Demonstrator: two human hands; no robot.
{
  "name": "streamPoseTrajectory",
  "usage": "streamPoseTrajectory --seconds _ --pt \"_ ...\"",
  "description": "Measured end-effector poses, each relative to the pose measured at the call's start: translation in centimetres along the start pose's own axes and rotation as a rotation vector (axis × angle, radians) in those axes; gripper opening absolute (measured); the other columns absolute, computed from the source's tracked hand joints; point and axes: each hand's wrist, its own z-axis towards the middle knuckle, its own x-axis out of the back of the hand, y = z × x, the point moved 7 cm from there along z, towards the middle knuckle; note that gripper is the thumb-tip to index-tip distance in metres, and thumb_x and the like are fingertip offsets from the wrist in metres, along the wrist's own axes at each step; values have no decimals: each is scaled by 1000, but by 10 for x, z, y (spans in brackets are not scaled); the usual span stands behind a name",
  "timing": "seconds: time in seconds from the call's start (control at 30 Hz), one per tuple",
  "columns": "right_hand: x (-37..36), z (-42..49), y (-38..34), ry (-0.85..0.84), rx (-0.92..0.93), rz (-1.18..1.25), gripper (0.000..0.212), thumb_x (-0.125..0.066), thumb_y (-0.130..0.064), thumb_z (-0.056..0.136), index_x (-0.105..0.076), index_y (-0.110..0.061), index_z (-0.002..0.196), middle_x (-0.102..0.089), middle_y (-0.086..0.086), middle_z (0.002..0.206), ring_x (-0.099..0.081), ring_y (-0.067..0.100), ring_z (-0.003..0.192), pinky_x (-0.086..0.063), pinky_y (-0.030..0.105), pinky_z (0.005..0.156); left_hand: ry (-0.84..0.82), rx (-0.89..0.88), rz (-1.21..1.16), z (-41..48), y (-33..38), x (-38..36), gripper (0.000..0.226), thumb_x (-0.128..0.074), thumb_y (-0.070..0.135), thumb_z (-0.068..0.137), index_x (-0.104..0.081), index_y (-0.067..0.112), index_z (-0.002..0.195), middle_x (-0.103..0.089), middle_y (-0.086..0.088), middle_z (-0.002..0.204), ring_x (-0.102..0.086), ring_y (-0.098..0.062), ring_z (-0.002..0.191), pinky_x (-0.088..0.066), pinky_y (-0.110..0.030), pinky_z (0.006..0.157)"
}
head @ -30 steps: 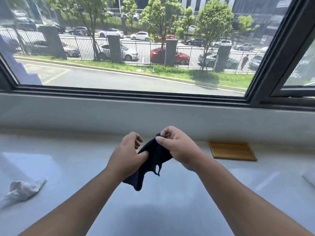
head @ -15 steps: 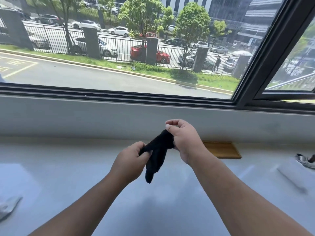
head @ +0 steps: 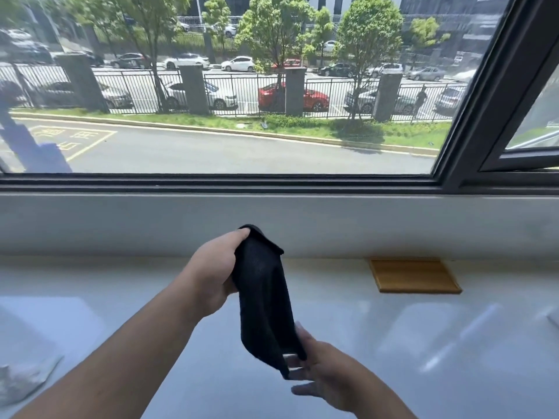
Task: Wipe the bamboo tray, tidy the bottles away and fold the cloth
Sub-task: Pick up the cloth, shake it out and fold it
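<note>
Crumpled pale rag (head: 21,379) cut off by left edge. Left hand (head: 208,276) fingertips hidden behind black cloth (head: 263,297). White object (head: 554,316) clipped at right edge, unidentifiable.

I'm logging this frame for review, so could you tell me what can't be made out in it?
- Head view: the right hand's grip on the black cloth is partly covered by the cloth's lower end.
- The pale crumpled thing at lower left is cut off by the edge and blurred.
- No bottles are in view.
- The bamboo tray's cleanliness is unreadable.

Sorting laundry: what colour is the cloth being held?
Plain black cloth, clearest in the head view.
</note>
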Motion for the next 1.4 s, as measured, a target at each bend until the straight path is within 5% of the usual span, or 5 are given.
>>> streamPoseTrajectory --seconds 0.13,0.5,0.83,1.13,1.4 --pt "-13 11 -16 -145 148 275 105 -60 -94 58 -60 -32 143 -67 3 145 -58 25 134 -39 53 121 -20 -28 -153 -2 6 -3 37 -56 35 105 -79 9 118 -80 -16 115 -79 -32 98 -63 -37 64" --pt "50 16 -113 -53 332 585 47 -73 -24 94 -66 -6 137 -71 18 136 -69 34 123 -60 45 94 68 -68 -89 11 21 42 41 -50 36 106 -78 9 119 -80 -11 118 -78 -28 104 -61 -38 73" --pt "102 0 -123 295 369 216 85 -68 0 95 -25 -25 165 -53 19 151 -67 37 121 -56 45 96 193 140 117 47 -44 87 24 -59 22 105 -77 6 105 -81 -8 91 -78 -21 70 -59 -38 67" --pt "128 -38 -154 466 383 -557 9 -78 -12 90 -80 -20 93 -82 3 79 -71 10 64 -59 36 71 69 -48 456 60 -22 83 18 -74 14 98 -74 20 116 -83 -1 89 -75 -18 85 -58 -37 91" --pt "146 -46 -163 458 410 -530 13 -78 -22 91 -75 -15 81 -74 -4 65 -59 3 49 -43 16 49 -31 -206 1022 62 3 55 10 -90 32 81 -81 36 81 -80 15 82 -73 -3 81 -51 -22 71"
